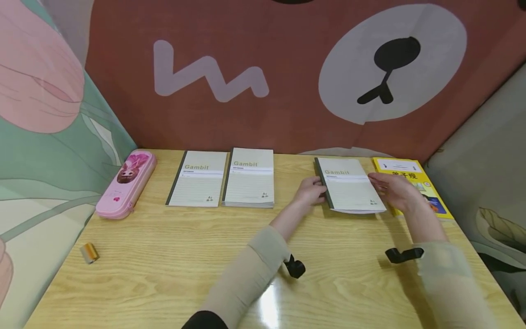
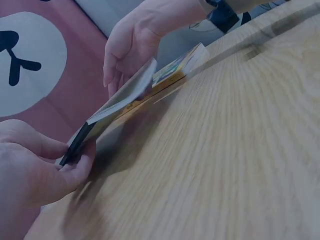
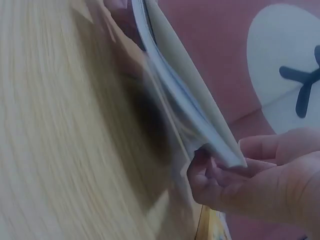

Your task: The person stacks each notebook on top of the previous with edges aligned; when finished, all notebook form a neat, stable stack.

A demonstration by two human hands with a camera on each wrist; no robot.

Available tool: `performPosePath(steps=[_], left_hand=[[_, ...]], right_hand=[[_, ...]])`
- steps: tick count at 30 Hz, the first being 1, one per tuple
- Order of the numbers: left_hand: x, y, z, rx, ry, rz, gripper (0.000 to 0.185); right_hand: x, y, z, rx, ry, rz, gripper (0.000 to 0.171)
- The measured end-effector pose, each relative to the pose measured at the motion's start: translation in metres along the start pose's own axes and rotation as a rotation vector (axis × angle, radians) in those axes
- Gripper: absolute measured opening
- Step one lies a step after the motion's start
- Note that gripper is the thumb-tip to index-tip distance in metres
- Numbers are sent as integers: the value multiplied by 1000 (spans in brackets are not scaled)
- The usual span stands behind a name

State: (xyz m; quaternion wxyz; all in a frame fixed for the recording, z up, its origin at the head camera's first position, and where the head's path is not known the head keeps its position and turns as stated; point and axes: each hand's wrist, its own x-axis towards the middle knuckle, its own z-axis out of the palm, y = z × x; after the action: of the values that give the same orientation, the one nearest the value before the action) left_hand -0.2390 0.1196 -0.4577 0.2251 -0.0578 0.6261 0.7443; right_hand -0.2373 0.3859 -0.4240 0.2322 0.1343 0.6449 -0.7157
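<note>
Overhead first: from the head view I see both hands on one notebook at the right of the table. Left hand grips its dark spine edge; right hand holds the opposite edge. I judge the two-sided grip is there to keep the floppy cover and pages together. The notebook partly overlaps a yellow book beside it. Two more notebooks lie flat side by side further left, well apart from the hands. A pink case sits at the far left edge, a small eraser nearer me.

Left wrist view: left hand pinches the spine, thumb on top, fingers curled under. What the head view hides: the notebook is tilted, spine end raised off the wood, far end resting over the yellow book. Right hand is at the far edge, fingers pointing down.

Right wrist view: blurred, but the right hand clearly has fingers curled beneath the notebook edge. Only here do I see the pages fanning slightly apart, sagging between the grips.
</note>
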Motion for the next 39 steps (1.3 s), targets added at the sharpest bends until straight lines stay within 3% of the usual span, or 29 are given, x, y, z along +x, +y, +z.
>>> performPosePath(steps=[4, 8, 10, 18, 31, 39], left_hand=[[-5, 9, -14, 65, 7, 47, 53], [-13, 26, -34, 119, -10, 95, 51], [-18, 36, -47, 150, -24, 116, 50], [-40, 69, -106, 323, 7, 184, 49], [-60, 77, -194, 478, 200, 149, 52], [-63, 75, -226, 512, 255, 104, 53]], right_hand=[[-2, -2, 17, 63, -9, -62, 25], [-2, -5, 38, 66, 3, -135, 57], [-1, -8, 51, 79, 4, -163, 65], [11, -16, 108, 131, -19, -211, 56], [47, -9, 211, 130, 14, -220, 47], [64, -3, 249, 103, 38, -213, 44]])
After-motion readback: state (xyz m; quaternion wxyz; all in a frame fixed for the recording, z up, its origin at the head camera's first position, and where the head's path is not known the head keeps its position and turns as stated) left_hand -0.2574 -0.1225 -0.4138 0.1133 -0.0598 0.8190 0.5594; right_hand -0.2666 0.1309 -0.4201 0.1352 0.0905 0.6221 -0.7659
